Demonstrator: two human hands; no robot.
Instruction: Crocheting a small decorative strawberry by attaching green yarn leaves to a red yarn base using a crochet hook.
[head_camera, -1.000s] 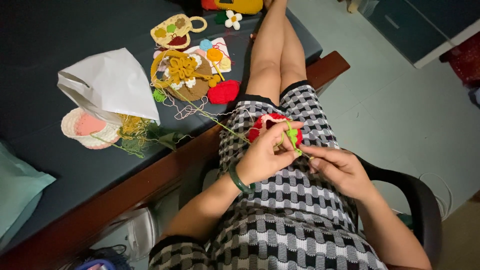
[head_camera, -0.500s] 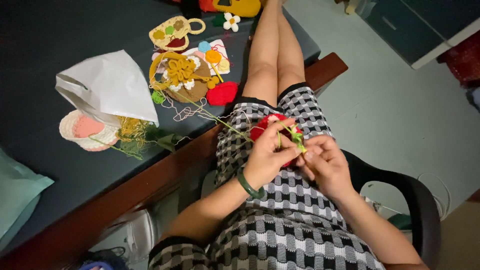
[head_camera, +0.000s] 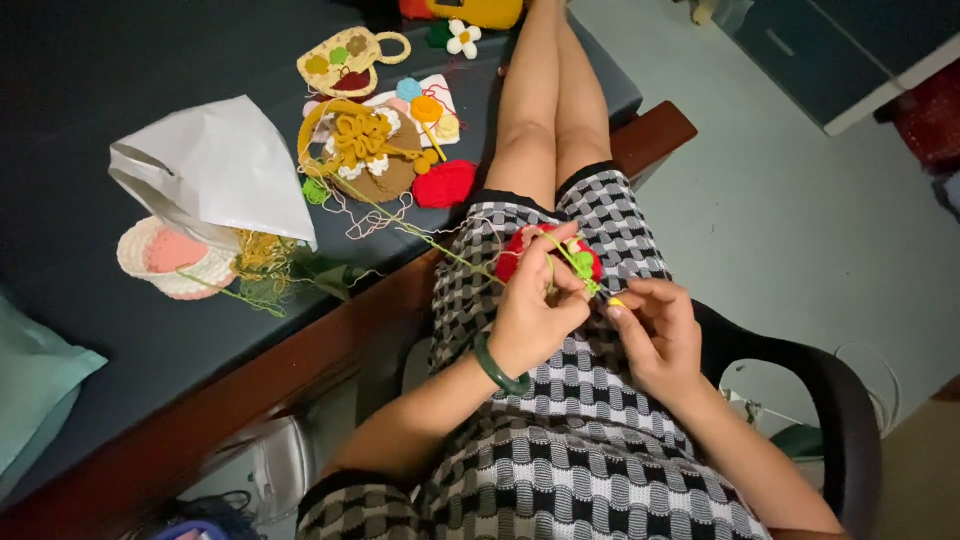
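My left hand (head_camera: 535, 310), with a dark green bangle on its wrist, holds a small red crochet piece (head_camera: 545, 252) with a green part over my lap. A green yarn strand (head_camera: 430, 235) runs from it up to the bed. My right hand (head_camera: 655, 325) sits just right of the piece, fingers pinched at its green edge; any hook in them is too small to see. I sit in a black chair (head_camera: 840, 400) wearing a black-and-white checked dress, legs resting on the bed.
On the dark blue bed (head_camera: 120, 80) lie a white paper bag (head_camera: 215, 170), a pink crochet basket (head_camera: 170, 260), tangled yellow-green yarn (head_camera: 265, 265), a brown and yellow crochet piece (head_camera: 365, 150), a red crochet piece (head_camera: 445, 183) and a small crochet bag (head_camera: 345, 60). A wooden bed frame (head_camera: 330, 320) edges it.
Both hands stay on the red piece; my right hand has shifted slightly lower and to the right, working at the green edge.
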